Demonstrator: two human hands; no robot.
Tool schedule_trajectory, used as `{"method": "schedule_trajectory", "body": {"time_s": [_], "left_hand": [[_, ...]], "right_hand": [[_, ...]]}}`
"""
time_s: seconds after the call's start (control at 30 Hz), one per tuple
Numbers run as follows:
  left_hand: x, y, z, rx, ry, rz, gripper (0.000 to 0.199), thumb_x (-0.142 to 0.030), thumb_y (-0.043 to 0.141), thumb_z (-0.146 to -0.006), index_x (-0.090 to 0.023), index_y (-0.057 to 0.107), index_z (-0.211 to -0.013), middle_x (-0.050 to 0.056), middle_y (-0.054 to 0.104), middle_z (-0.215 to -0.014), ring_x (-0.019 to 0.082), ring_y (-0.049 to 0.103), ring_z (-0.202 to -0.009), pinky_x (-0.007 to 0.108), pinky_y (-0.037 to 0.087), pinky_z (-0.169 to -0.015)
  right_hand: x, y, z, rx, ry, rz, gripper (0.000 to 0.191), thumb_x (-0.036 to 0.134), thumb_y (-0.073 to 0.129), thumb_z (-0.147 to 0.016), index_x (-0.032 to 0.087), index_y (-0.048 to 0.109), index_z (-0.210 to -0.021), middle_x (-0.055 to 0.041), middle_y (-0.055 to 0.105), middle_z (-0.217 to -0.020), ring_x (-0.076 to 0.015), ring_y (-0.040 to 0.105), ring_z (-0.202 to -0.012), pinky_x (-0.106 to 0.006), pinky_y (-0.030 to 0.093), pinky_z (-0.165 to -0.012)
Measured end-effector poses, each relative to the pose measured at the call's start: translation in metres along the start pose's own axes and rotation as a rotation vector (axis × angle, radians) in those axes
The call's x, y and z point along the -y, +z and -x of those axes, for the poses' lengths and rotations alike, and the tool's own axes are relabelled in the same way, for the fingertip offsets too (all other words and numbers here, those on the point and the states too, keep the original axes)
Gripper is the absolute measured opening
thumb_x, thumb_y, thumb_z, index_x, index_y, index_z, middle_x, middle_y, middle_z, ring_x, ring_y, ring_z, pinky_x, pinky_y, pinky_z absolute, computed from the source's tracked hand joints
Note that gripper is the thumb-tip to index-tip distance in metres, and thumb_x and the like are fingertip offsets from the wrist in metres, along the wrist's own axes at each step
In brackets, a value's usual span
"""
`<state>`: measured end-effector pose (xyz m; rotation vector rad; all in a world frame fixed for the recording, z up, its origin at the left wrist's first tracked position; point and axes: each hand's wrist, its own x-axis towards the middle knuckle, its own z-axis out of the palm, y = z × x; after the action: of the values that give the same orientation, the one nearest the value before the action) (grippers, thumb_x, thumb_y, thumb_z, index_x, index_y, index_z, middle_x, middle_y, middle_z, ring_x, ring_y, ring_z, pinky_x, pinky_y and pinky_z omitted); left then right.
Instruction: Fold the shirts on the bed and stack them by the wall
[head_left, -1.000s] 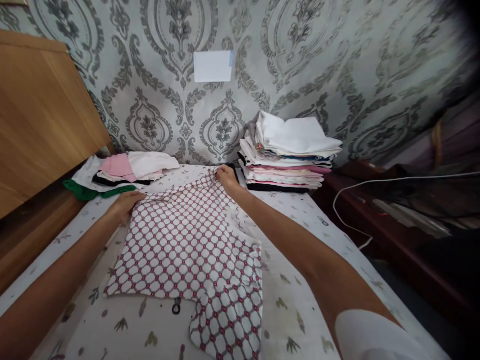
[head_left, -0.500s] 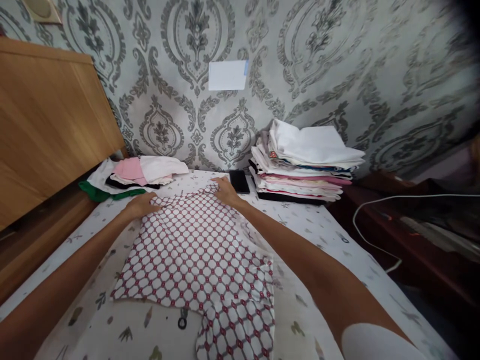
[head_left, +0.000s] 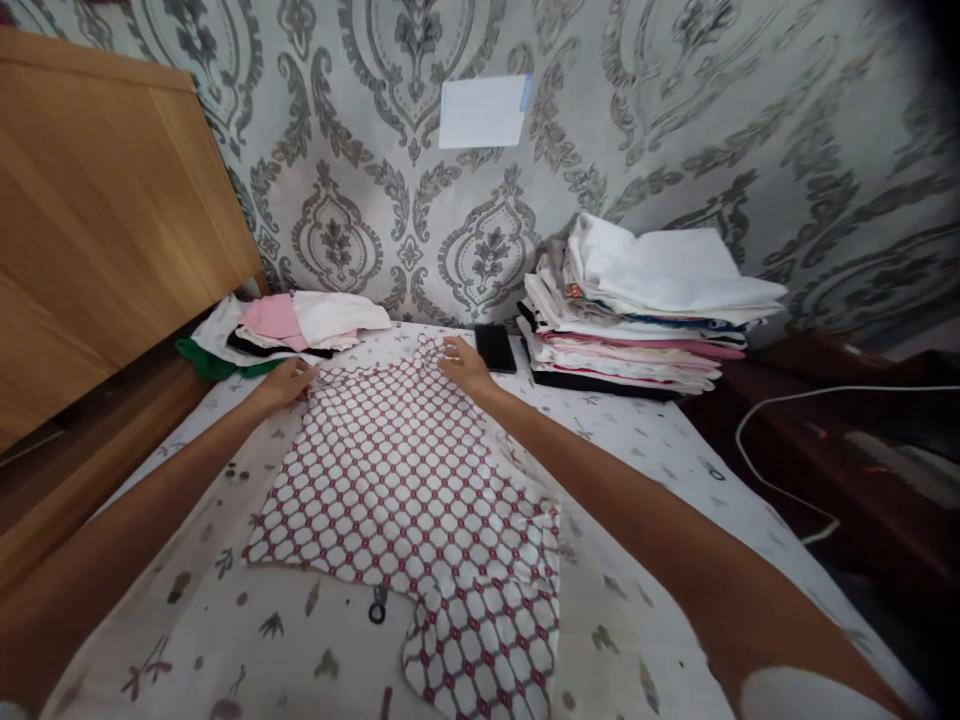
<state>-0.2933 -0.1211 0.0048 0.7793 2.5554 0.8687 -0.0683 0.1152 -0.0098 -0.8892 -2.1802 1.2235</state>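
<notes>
A short-sleeved garment [head_left: 397, 450], white with a red and grey lattice print, lies spread on the patterned sheet. Its sleeve-like part points toward me at the lower right. My left hand [head_left: 287, 385] is at the garment's far left corner, fingertips closed on the edge. At the far right corner, my right hand [head_left: 463, 368] has thumb and fingers pinched at the cloth. Between the hands the far edge is slightly rumpled. Both forearms reach forward along either side of the garment.
A tall stack of folded clothes [head_left: 645, 320] stands by the wall at right, beside a black phone [head_left: 495, 348]. A smaller pile of clothes [head_left: 300, 325] lies at left near a wooden cabinet [head_left: 112, 220]. A white cable [head_left: 757, 450] hangs at far right.
The view has tilted down and shifted slightly left. My hands stay at the garment's far corners, with the fingers moved slightly, and the far edge by my right hand sits a little higher.
</notes>
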Motion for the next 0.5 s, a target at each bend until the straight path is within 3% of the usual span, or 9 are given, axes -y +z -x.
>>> {"method": "schedule_trajectory", "body": {"time_s": [0.07,0.17,0.3,0.4,0.5], "left_hand": [[0.007,-0.008,0.027,0.082,-0.081,0.106,0.028,-0.044,0.056,-0.085,-0.019,0.054,-0.097,0.004,0.068,-0.077,0.019,0.066,-0.069,0.028,0.050,-0.060],[0.017,-0.024,0.066,0.224,-0.178,0.259,0.031,-0.041,0.067,-0.079,-0.018,0.054,-0.096,0.003,0.069,-0.079,0.017,0.065,-0.072,0.029,0.053,-0.066],[0.028,-0.036,0.110,0.374,-0.278,0.276,0.049,-0.041,0.081,-0.060,-0.019,0.059,-0.097,0.001,0.069,-0.078,0.017,0.064,-0.072,0.028,0.054,-0.066],[0.035,-0.034,0.139,0.484,-0.310,0.239,0.055,-0.041,0.086,-0.044,-0.021,0.065,-0.090,0.000,0.070,-0.080,0.019,0.065,-0.075,0.025,0.053,-0.062],[0.037,-0.028,0.162,0.489,-0.255,0.228,0.046,-0.041,0.084,-0.040,-0.021,0.068,-0.078,0.001,0.071,-0.079,0.020,0.064,-0.071,0.024,0.051,-0.053]], "right_hand": [[-0.008,-0.018,0.045,0.009,-0.019,0.062,0.044,0.025,0.060,-0.082,0.020,0.058,-0.126,-0.0112,0.065,-0.116,-0.0223,0.064,-0.094,-0.037,0.051,-0.085],[-0.021,-0.049,0.132,-0.022,-0.145,0.266,0.033,0.035,0.057,-0.086,0.020,0.059,-0.116,-0.0094,0.067,-0.102,-0.0219,0.063,-0.083,-0.038,0.051,-0.078],[-0.026,-0.079,0.249,-0.021,0.063,0.384,0.032,0.051,0.051,-0.091,0.023,0.058,-0.105,-0.0059,0.066,-0.087,-0.0204,0.059,-0.068,-0.034,0.048,-0.062],[-0.021,-0.075,0.310,-0.042,0.136,0.428,0.029,0.053,0.050,-0.092,0.025,0.058,-0.097,-0.0073,0.066,-0.088,-0.0240,0.061,-0.074,-0.039,0.049,-0.067],[-0.012,-0.053,0.340,-0.057,0.117,0.476,0.026,0.051,0.055,-0.089,0.025,0.058,-0.090,-0.0096,0.065,-0.091,-0.0299,0.061,-0.088,-0.047,0.048,-0.079]]}}
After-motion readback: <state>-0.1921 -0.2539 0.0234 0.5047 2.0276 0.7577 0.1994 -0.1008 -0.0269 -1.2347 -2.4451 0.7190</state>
